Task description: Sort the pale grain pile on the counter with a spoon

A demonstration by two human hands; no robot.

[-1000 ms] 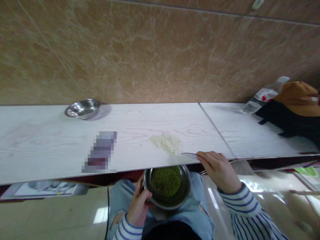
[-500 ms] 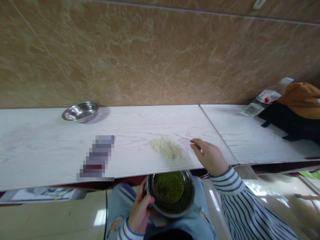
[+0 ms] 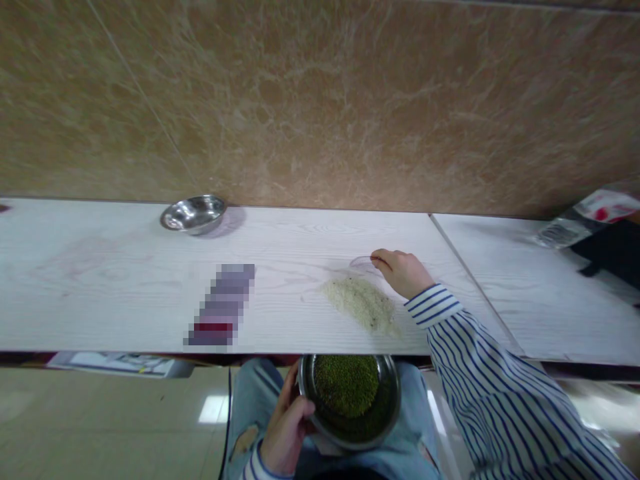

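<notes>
My left hand (image 3: 287,427) grips the rim of a steel bowl (image 3: 391,408) full of green mung beans (image 3: 346,385), held on my lap just below the table edge. My right hand (image 3: 401,272) reaches over the white table (image 3: 100,293) with its fingers pinched on a thin clear plastic card (image 3: 361,264), at the far side of a small pile of white rice (image 3: 363,304). A few dark grains lie at the near end of the pile.
An empty steel bowl (image 3: 193,214) stands at the table's back left by the brown tiled wall. A blurred-out flat object (image 3: 221,305) lies left of the rice. A water bottle (image 3: 580,223) and dark fabric (image 3: 613,253) lie at the far right.
My right hand moved from the table's near edge to the far side of the rice, carrying the clear card. The rice pile now stretches toward the near edge. The view shifted right.
</notes>
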